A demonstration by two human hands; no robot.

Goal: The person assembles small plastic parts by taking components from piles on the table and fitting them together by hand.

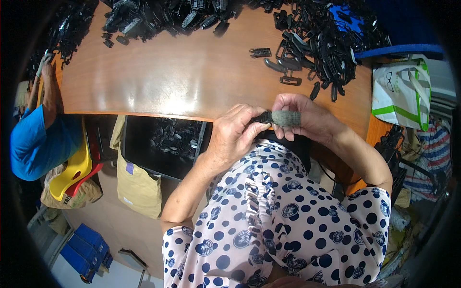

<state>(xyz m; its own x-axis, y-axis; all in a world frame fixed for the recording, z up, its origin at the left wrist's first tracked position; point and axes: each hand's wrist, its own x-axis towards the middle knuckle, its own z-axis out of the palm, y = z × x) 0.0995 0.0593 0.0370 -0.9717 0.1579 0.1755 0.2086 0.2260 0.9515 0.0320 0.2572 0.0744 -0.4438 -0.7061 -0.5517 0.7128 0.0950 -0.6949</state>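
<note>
My left hand (pixel 229 134) pinches a small black plastic part (pixel 262 118) between thumb and fingers, just off the table's near edge. My right hand (pixel 314 117) meets it from the right with its fingers curled. A grey-green wrap (pixel 286 118), seemingly around one of its digits, lies against the part's right end. The right fingertips behind the wrap are partly hidden. The exact kind of part cannot be made out.
The wooden table (pixel 139 72) bears heaps of black plastic parts (pixel 317 48) along its far side. Below its edge is a black tray (pixel 165 139) of similar parts. A white-green bag (pixel 401 93) stands right. At left, a person in blue (pixel 45 139) works beside a yellow chair (pixel 77 170).
</note>
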